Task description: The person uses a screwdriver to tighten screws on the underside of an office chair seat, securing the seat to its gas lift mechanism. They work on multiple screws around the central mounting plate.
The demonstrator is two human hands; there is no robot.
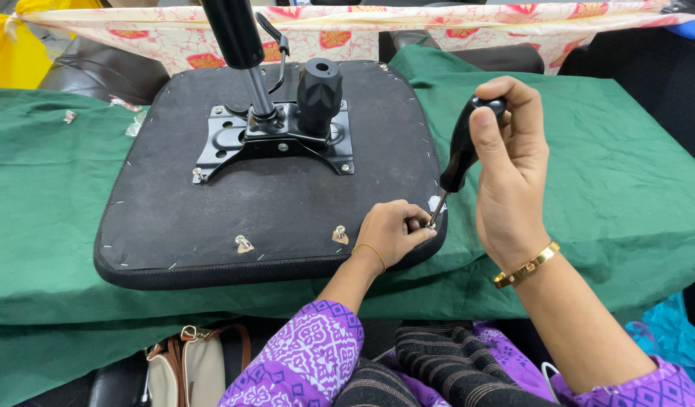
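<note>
Your desk [634, 188] is draped in a dark green cloth that hangs over the near edge, and the upturned chair seat [174, 203] lying on it serves as the landmark for everything else. Beyond the seat, a pale fabric with red-orange flower prints [453, 26] stretches across the back, with a patch of yellow cloth [8, 53] past the seat's far left corner and dark cushioned furniture [99, 71] behind it. A few small pieces of metal hardware [69, 116] lie on the green cloth just left of the seat's far corner. Below the seat's near edge, down by your knees, sits a cream handbag with brown straps [193, 365]. The seat itself is a rounded black square, dusty, underside up, its fabric stapled around the rim. A black metal mounting plate [276, 139] is bolted near its far middle, carrying a gas cylinder [238, 45], a thin lever [280, 53] and a chunky black knob [319, 90]. Two bolts with washers [244, 243] stand near the seat's front edge. At the seat's near right corner, your left hand [393, 234] is pinched closed around a small fastener there, fingers resting on the seat. Your right hand [509, 173] is clenched around the black handle of a screwdriver [462, 147], held nearly upright, its tip meeting that same corner beside your left fingertips.
</note>
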